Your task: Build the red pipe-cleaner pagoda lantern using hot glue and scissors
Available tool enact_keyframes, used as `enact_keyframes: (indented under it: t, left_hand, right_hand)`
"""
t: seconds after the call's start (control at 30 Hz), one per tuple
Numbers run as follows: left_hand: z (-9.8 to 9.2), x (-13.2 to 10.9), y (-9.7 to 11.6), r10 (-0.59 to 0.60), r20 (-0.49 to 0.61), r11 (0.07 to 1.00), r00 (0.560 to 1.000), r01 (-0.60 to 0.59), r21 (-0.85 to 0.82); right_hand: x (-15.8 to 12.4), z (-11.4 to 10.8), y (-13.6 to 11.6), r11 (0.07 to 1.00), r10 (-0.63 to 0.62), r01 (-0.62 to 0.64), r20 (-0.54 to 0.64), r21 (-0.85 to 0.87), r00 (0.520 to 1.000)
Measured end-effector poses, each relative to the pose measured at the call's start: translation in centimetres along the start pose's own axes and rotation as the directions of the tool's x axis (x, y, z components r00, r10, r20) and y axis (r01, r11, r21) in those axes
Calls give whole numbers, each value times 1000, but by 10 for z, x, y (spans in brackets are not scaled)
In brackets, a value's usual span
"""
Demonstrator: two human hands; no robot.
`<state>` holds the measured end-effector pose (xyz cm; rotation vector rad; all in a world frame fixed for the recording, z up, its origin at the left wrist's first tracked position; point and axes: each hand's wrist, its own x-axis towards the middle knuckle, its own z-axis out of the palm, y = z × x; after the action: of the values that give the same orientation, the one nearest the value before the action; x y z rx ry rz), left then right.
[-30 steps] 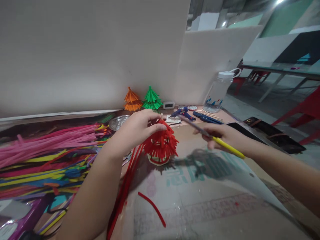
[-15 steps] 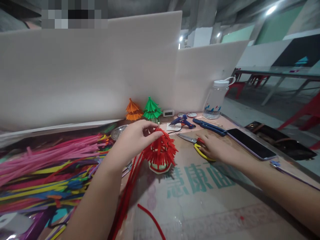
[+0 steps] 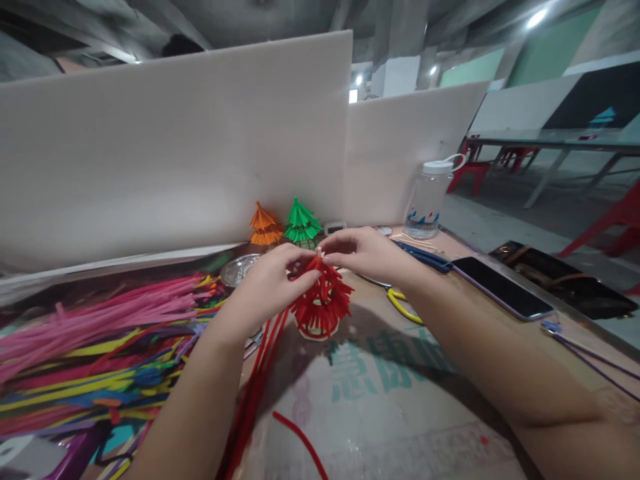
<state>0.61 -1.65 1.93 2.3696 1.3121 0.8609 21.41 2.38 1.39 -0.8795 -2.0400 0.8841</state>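
Note:
A small red tree of pipe-cleaner pieces (image 3: 323,308) stands upright on a pale base in front of me. My left hand (image 3: 280,273) has its thumb and fingers curled around the upper left of this tree. From the right, my right hand (image 3: 363,252) pinches at the pale tip on top. Whether a small loose piece is between those fingertips is hidden. Long red pipe cleaners (image 3: 257,387) lie left of the tree, and a short red one (image 3: 300,440) lies nearer to me. Yellow-handled scissors (image 3: 404,307) rest under my right forearm, partly covered.
An orange tree (image 3: 265,225) and a green tree (image 3: 301,221) stand by the white partition (image 3: 175,153). Colourful pipe cleaners (image 3: 100,333) cover the left side. On the right are a water bottle (image 3: 425,200), a blue cutter (image 3: 425,257) and a phone (image 3: 500,287).
My right hand has left the scissors and moved left to the top of the red tree. My left hand stays at the tree. The scissors remain on the table.

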Motion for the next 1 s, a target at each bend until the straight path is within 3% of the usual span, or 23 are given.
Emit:
enact_keyframes:
  t: [0.13,0.23,0.37,0.63,1.0]
  left_hand:
    - [2,5,-5,-55,43,982,998,62,-178]
    - [4,8,-6,-83,26,962,996,87,-259]
    - [6,7,-4,-93,6,968,996,92,-234]
    - [6,5,-2,-81,-41,981,996,72,-180]
    - [10,7,4,-61,-109,995,992,52,-84]
  right_hand:
    - [-3,2,8,996,21,-17,-46,87,999]
    - [-7,-2,7,995,17,-15,-12,97,1000]
    - [-9,-5,4,996,47,-47,3,79,999]
    - [-12,3,-3,988,94,-98,-40,-121,995]
    - [-12,3,-2,988,81,-85,-37,-127,996]
